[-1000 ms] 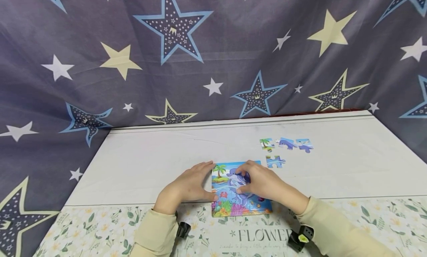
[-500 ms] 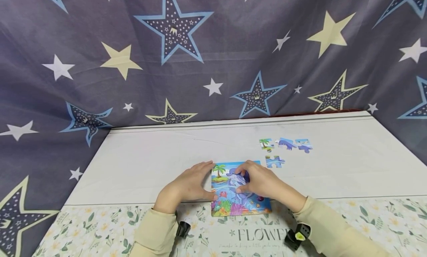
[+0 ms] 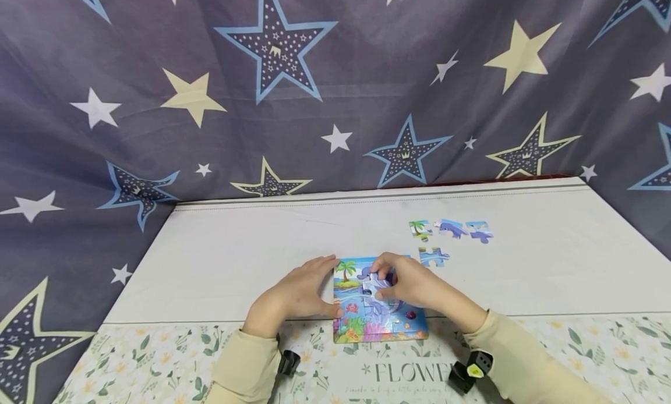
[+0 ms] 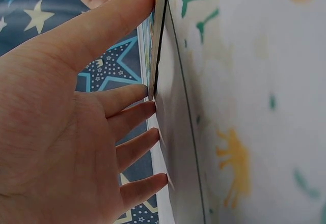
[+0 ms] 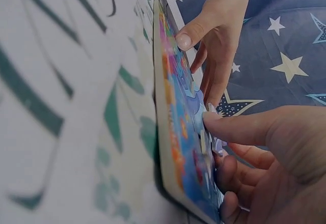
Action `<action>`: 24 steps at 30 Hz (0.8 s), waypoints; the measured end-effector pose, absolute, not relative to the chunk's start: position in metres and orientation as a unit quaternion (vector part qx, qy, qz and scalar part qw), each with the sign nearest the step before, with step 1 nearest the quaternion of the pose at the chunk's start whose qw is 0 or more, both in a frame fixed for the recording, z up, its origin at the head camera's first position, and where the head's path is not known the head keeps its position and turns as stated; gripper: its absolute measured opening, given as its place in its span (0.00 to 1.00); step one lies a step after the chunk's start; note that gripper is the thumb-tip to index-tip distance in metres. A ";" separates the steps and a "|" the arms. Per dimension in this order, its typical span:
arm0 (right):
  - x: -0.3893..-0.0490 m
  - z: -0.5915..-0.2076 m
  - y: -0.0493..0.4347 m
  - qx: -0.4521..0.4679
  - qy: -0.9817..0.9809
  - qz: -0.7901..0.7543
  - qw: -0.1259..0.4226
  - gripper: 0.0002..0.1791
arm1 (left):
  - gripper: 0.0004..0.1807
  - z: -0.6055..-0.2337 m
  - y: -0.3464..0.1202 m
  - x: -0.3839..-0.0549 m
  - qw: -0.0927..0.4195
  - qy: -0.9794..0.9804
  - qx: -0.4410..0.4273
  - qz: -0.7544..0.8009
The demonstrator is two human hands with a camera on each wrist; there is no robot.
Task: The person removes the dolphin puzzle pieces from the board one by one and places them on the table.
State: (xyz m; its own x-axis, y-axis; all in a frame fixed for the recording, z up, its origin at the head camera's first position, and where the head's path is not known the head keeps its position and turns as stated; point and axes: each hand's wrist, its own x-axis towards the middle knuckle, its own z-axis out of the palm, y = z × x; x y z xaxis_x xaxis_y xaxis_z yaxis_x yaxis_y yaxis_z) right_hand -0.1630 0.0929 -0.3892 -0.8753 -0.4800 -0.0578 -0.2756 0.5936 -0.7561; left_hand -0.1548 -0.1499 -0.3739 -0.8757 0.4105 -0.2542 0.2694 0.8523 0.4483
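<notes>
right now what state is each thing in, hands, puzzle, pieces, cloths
puzzle, lying flat, face up
held piece, pinched, exact tilt unclear
left hand, fingers straight, thumb on the puzzle's edge
right hand, fingers bent, pinching the held piece
palm tree piece, loose, face up
dolphin piece, loose, face up
rightmost piece, loose, face up
lower piece, loose, face up
tablecloth, spread out
star curtain, hanging, creased
</notes>
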 end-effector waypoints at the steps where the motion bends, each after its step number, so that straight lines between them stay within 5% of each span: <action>1: -0.163 -0.389 0.093 -0.214 0.883 -0.397 0.128 0.18 | 0.53 -0.374 -0.150 -0.155 0.172 0.947 0.181 0.204; 24: -0.167 -0.376 0.104 -0.292 0.852 -0.418 0.118 0.13 | 0.53 -0.375 -0.151 -0.154 0.175 0.946 0.182 0.202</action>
